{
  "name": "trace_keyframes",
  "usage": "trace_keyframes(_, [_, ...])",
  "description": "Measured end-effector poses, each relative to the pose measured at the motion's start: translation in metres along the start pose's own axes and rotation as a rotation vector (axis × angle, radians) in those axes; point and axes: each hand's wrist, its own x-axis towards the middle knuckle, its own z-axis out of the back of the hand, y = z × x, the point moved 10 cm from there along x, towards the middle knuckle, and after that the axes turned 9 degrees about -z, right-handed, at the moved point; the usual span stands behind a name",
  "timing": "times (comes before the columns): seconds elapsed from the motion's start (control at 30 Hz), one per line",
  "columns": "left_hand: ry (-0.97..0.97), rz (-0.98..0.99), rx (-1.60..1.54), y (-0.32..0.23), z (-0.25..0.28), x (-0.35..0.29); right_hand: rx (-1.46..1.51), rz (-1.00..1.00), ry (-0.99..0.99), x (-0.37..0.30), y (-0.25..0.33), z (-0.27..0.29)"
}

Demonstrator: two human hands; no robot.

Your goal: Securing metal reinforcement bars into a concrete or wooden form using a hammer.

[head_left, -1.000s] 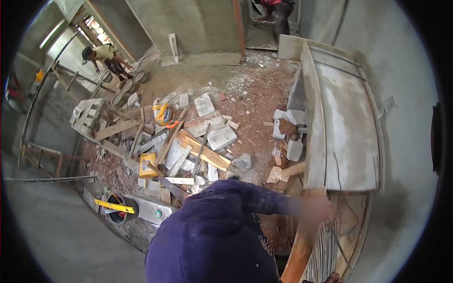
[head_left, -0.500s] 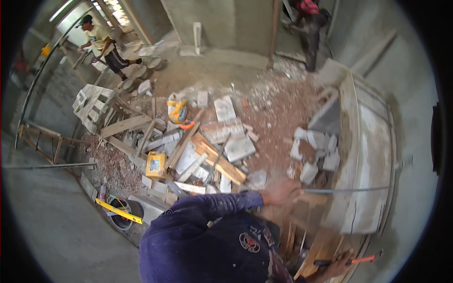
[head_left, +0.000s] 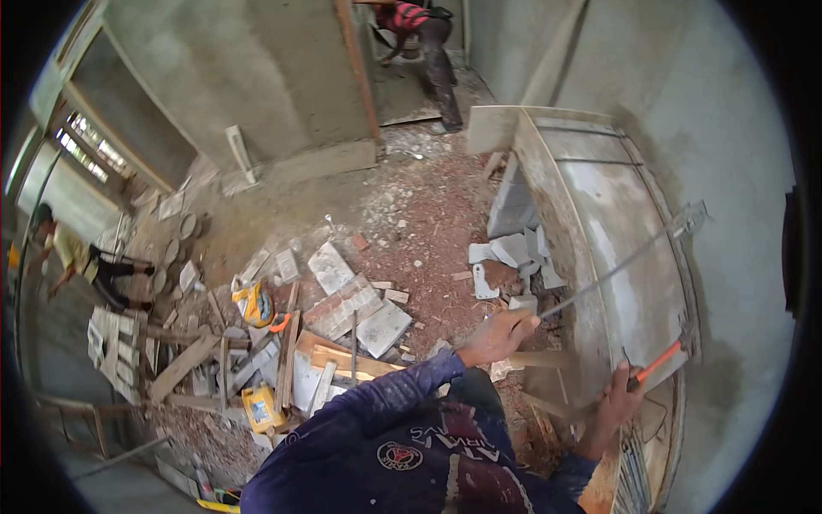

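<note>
Left hand (head_left: 501, 336), about 4 o'clock of centre: fingers closed round the near end of a thin metal rod (head_left: 599, 280), which runs toward 2 o'clock across a concrete slab (head_left: 612, 184). Right hand (head_left: 621, 396), farther out at 4, grips an orange-handled hammer (head_left: 660, 360), head toward 2.

Hand tool (head_left: 658, 361) orange; rod (head_left: 602, 280) grey; sleeve (head_left: 385, 383) purple-navy; jerrycan (head_left: 259, 409) yellow; co-worker's shirt (head_left: 401, 17) red, black-striped; wall (head_left: 719, 128) grey.
</note>
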Motion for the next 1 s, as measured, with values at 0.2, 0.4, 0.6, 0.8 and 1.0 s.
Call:
trace_keyframes(0.2, [-0.017, 0.026, 0.010, 0.039, 0.018, 0.076, 0.075, -0.023, -0.007, 0.044, 0.001, -0.033])
trace_keyframes(0.4, [0.053, -0.037, 0.022, 0.057, 0.032, 0.147, 0.145, -0.048, -0.055, 0.090, 0.000, -0.042])
trace_keyframes(0.6, [0.081, -0.069, -0.058, 0.065, 0.034, 0.203, 0.125, -0.073, -0.138, 0.106, 0.002, -0.064])
trace_keyframes(0.8, [0.202, -0.048, -0.060, 0.084, 0.034, 0.262, 0.119, -0.082, -0.236, 0.104, 0.010, -0.095])
trace_keyframes(1.0, [0.342, -0.052, -0.187, 0.095, 0.033, 0.293, 0.237, -0.176, -0.333, 0.091, -0.006, -0.121])
